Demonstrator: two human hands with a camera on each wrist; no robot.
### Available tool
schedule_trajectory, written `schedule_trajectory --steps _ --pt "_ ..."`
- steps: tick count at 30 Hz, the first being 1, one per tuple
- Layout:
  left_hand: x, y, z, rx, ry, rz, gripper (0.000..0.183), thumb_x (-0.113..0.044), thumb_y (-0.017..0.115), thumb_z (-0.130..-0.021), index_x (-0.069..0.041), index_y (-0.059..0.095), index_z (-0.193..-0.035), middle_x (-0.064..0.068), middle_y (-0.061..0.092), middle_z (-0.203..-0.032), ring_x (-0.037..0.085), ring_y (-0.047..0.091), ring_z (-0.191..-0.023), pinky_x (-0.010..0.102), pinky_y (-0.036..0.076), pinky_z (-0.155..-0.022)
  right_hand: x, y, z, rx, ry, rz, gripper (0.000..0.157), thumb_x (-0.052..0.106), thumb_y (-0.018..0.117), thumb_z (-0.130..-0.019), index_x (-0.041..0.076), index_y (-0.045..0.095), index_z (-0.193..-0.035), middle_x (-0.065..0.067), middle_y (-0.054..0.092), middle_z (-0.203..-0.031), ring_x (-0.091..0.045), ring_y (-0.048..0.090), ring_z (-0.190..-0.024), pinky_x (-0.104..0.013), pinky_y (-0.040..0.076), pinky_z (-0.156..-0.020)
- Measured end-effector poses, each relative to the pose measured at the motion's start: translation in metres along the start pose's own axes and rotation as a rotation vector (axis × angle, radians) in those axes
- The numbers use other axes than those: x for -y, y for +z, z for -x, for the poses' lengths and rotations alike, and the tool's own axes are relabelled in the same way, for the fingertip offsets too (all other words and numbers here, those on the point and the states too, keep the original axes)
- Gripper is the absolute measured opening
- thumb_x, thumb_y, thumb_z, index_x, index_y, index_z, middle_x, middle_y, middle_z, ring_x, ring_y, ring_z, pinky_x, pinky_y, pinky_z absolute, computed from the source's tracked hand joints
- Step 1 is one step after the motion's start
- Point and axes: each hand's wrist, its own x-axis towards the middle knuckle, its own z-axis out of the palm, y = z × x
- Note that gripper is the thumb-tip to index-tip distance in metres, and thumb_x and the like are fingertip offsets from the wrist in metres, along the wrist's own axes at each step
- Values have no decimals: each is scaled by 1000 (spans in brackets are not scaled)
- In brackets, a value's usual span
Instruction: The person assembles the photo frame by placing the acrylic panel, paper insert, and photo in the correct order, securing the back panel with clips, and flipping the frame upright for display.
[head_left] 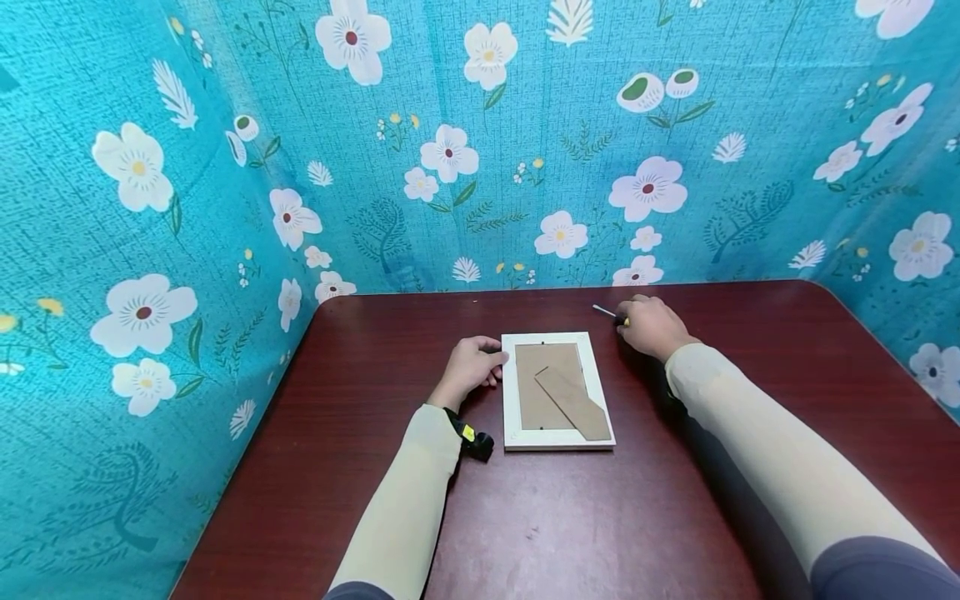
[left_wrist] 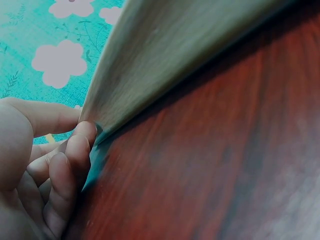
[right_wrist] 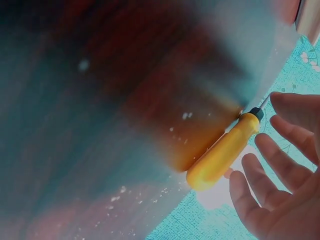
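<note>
Left hand (head_left: 471, 367) pinches the left edge of the face-down picture frame (head_left: 551, 392); right hand (head_left: 652, 325), fingers loose, lies at the screwdriver (right_wrist: 222, 156) off its far right corner, apparently mid-pickup or set-down, next needing a steady frame.

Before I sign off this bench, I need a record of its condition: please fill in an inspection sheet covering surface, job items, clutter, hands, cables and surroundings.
Surface: glossy red-brown table, pale specks visible in the right wrist view.
Job items: white picture frame, back up, with its brown stand showing; yellow-handled screwdriver beyond its right side.
Clutter: nothing seen.
Hands: left hand pinches the frame's left edge; right hand is at the screwdriver, fingers spread and not wrapped round the handle.
Cables: nothing seen.
Surroundings: blue floral curtain behind and at both sides.
</note>
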Motion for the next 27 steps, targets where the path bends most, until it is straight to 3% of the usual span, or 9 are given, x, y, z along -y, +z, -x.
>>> schedule_trajectory --steps 14,27 --pt "-2 -1 0 10 13 2 24 -17 69 -89 -5 67 -110 11 65 -63 18 58 -46 27 49 -44 -6 2 -13 66 62 -24 44 16 65 -92 -6 55 -129 -26 59 -117 -40 57 -103 -59 44 -89" --pt "-2 -1 0 4 2 8 23 -16 70 -89 -4 67 -109 12 65 -63 18 58 -46 27 49 -43 -13 5 -13 81 130 23 30 13 59 -94 -7 62 -115 -26 62 -106 -35 59 -88 -55 49 -81"
